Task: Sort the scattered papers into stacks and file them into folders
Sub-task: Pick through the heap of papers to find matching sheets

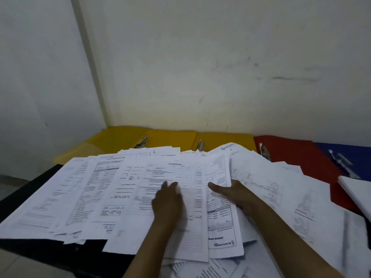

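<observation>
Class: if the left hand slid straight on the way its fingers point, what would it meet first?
The left hand would cross more loose papers, then probably reach the yellow folder; depth is unclear.

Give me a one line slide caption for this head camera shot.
Two hands, left and right, work through scattered papers on a dark table, with yellow, red and blue folders behind.

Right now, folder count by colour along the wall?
Yellow folders: 3
Red folder: 1
Blue folder: 1
Total: 5, all lying open with metal clips showing, partly covered by loose papers.
</observation>
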